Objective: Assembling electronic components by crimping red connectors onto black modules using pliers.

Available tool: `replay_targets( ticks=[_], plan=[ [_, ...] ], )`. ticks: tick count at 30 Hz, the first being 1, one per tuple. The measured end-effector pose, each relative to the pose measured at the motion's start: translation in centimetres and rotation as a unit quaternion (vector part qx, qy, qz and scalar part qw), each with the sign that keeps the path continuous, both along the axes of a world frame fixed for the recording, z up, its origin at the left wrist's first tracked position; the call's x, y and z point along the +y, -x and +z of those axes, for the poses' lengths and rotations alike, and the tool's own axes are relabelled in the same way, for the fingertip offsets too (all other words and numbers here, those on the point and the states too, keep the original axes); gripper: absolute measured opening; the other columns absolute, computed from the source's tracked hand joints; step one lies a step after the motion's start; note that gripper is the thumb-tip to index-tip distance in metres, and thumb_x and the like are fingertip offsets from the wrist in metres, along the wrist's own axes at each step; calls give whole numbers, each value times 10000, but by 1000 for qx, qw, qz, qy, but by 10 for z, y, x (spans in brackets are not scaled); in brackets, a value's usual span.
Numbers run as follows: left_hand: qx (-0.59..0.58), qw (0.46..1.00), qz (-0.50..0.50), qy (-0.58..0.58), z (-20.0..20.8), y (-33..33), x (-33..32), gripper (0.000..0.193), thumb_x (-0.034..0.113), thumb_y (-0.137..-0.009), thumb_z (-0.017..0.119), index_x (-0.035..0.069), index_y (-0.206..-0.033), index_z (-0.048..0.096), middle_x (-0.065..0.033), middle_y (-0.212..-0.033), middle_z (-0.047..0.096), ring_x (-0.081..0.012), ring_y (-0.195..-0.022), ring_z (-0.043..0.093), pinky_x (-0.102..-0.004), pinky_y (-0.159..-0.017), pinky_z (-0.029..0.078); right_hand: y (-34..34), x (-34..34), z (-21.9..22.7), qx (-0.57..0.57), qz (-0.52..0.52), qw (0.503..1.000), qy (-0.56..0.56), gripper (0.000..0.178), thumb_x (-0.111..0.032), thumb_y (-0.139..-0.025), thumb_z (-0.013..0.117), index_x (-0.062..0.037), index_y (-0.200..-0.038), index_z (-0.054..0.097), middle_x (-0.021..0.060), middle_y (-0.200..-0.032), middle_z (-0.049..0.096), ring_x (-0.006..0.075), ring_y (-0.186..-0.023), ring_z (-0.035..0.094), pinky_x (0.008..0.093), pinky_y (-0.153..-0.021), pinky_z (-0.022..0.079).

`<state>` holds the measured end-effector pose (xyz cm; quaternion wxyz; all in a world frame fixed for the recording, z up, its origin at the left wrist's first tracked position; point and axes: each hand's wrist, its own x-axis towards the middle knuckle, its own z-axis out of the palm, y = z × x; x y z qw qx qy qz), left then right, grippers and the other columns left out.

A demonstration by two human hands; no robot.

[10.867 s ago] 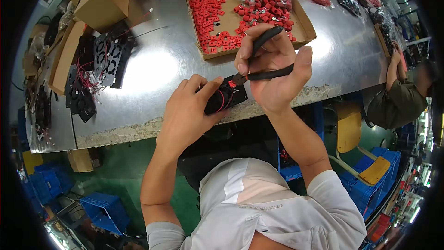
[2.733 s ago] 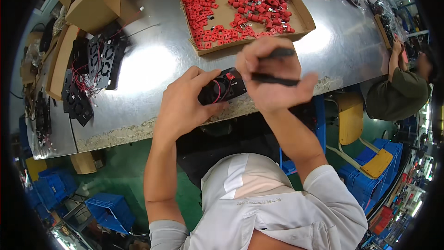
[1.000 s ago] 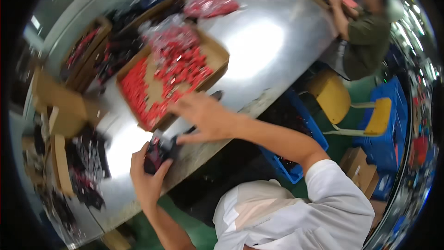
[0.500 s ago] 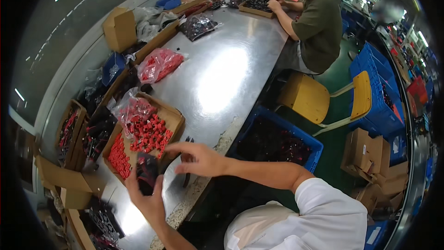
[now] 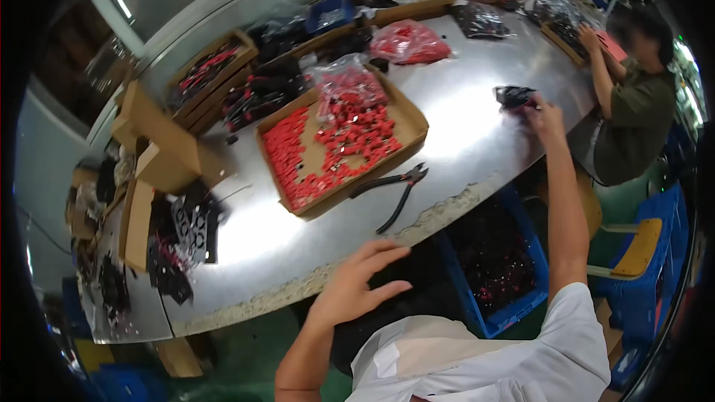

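Observation:
My right hand (image 5: 549,119) reaches out over the far right of the metal table. Its fingers pinch a dark, glossy black piece (image 5: 514,97) with some red on it, blurred, so its exact kind is unclear. My left hand (image 5: 361,283) holds nothing, thumb and fingers apart, just off the table's near edge. Black-handled cutting pliers (image 5: 402,184) lie with handles spread on the table beyond that hand. Behind them stands a shallow cardboard tray (image 5: 413,108) holding small red parts (image 5: 357,134) and a clear plastic bag (image 5: 346,82) of red parts.
A blue crate (image 5: 514,318) of dark pieces sits below the table's edge. Black parts (image 5: 179,238) and cardboard boxes (image 5: 167,152) occupy the left end. Along the back lie a red-filled bag (image 5: 410,43) and a blue bin (image 5: 330,15). A co-worker (image 5: 637,112) sits at the far right.
The black piece went from my left hand to my right, which has swung out to the right. My left hand has drawn back toward the table's edge. The view has turned leftward.

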<state>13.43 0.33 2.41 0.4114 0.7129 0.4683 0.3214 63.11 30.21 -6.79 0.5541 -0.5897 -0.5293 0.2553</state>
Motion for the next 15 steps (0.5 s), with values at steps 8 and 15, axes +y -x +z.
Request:
replay_targets(
  ticks=[8, 15],
  plan=[
    [-521, 820, 18, 236, -78, -99, 41, 634, 457, -1001, 500, 112, -1504, 326, -68, -1522, 376, -238, -1363, 411, -421, -1124, 316, 309, -26, 66, 448, 111, 887, -7, 428, -121, -900, 660, -87, -1290, 489, 89, -1087, 635, 231, -927, 631, 331, -766, 512],
    [-693, 554, -168, 429, -112, -128, 24, 904, 826, -847, 339, 201, -1499, 320, -93, -1476, 449, -330, -1223, 547, -596, -1015, 384, 456, -14, 62, -469, 239, 822, -217, 332, -225, -861, 685, -97, -1166, 652, 115, -1145, 645, 276, -1061, 611, 433, -897, 472]
  ],
)
